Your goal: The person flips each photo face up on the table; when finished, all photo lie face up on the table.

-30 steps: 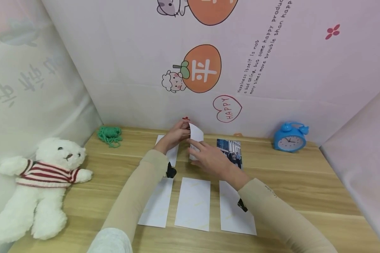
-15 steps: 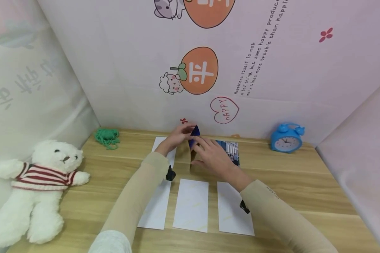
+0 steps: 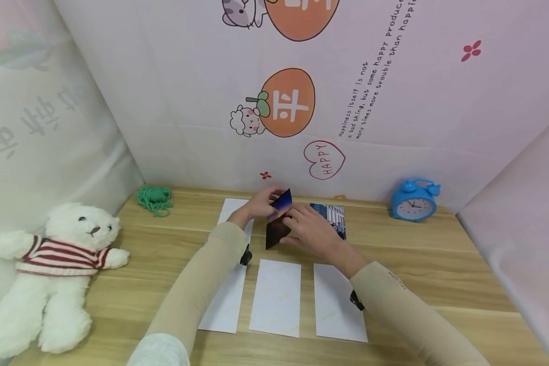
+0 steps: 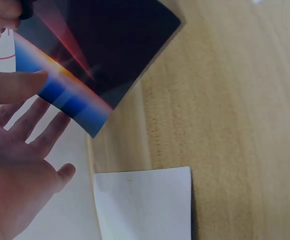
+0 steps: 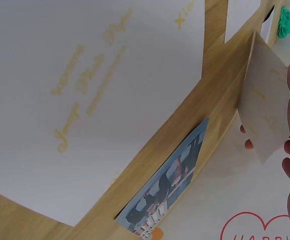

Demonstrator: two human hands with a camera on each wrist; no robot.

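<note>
Both hands hold a photo print (image 3: 276, 233) tilted up near the back of the table. Its picture side is dark with a blue band. My left hand (image 3: 259, 203) pinches the upper left edge; the left wrist view shows its thumb over the picture (image 4: 104, 45) and fingers behind. On the opposite edge, my right hand (image 3: 314, 231) grips the print, whose white back (image 5: 262, 97) faces the right wrist camera. Right of it lies a face-up photo of people (image 3: 334, 221), partly covered by the right hand. A white sheet (image 3: 231, 209) lies to the left, partly behind the left arm.
Nearer the front lies a row of white sheets: left (image 3: 224, 300), middle (image 3: 275, 297) and right (image 3: 340, 305). A white teddy bear (image 3: 61, 254) and green yarn (image 3: 154, 200) are at the left. A blue alarm clock (image 3: 414, 200) stands at the back right, before the printed backdrop (image 3: 187, 127).
The print first showed its white back, then its blue edge, and now its dark picture side faces the head camera. Both hands turned it while staying near the same spot.
</note>
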